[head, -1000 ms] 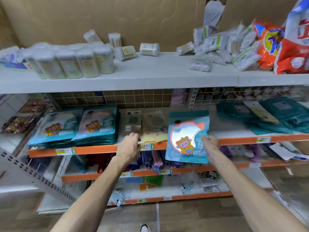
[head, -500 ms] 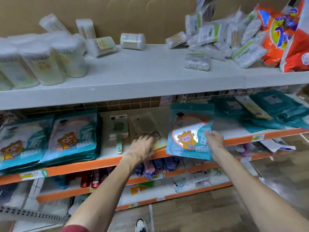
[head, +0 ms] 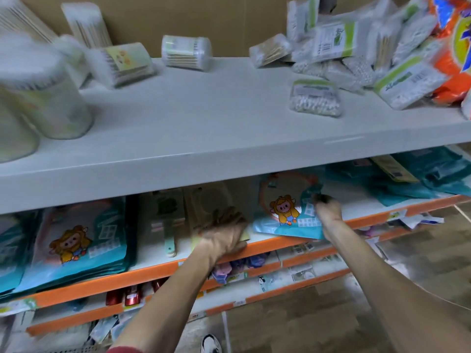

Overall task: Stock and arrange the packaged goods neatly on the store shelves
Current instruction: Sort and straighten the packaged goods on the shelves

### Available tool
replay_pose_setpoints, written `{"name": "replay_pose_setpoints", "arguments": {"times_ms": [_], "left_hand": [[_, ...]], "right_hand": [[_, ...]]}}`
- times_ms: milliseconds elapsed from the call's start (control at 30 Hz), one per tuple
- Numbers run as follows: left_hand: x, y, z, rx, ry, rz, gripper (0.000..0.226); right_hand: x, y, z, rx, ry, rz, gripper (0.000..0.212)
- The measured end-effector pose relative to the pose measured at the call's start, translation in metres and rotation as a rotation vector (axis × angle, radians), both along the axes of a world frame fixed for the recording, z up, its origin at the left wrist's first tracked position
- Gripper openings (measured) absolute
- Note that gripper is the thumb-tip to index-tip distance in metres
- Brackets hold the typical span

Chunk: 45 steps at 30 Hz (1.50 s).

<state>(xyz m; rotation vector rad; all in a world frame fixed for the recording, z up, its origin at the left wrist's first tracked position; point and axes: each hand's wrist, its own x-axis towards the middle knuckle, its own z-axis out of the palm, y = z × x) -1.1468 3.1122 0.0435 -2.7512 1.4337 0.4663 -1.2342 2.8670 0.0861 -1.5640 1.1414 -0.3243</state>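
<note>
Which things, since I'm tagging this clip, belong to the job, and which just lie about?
In the job: teal cartoon pouch, pinched by right hand; tan card pack under left hand.
Lying about: swab tub, swab bag, orange detergent bag.

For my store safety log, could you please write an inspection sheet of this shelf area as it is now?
Surface: orange-edged shelf, goods lying flat; grey top shelf above.
Job's things: teal cartoon packet lies on the shelf, front corner over the edge; stack of like packets at left.
Clutter: cotton-swab bags heaped untidily on the top shelf.
Hands: right hand pinches the packet; left hand rests on a beige pack.
Cables: nothing seen.
Surroundings: wood-pattern floor, lower shelves of small goods.
</note>
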Motion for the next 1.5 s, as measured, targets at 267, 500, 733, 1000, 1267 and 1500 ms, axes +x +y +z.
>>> {"name": "replay_pose_setpoints", "arguments": {"times_ms": [267, 500, 733, 1000, 1267, 1500], "left_hand": [[-0.006, 0.028, 0.004, 0.014, 0.09, 0.064, 0.071], [-0.025, 0.061, 0.03, -0.096, -0.054, 0.174, 0.064], [-0.052, 0.146, 0.071, -0.233, -0.28, 0.43, 0.061], [-0.078, 0.268, 0.104, -0.223, -0.44, 0.626, 0.076], [-0.06, 0.382, 0.111, -0.2, -0.45, 0.758, 0.07], [-0.013, 0.476, 0.102, -0.162, -0.438, 0.777, 0.056]], "right_hand": [[0.01, 0.028, 0.012, -0.037, -0.006, 0.109, 0.019], [-0.021, 0.049, 0.031, 0.016, -0.057, 0.115, 0.015], [-0.046, 0.094, 0.034, 0.072, -0.091, 0.199, 0.019], [-0.023, 0.195, 0.056, 0.106, -0.135, 0.384, 0.02], [0.027, 0.3, 0.066, 0.123, -0.121, 0.443, 0.01], [0.088, 0.395, 0.038, 0.166, -0.054, 0.412, 0.022]]}}
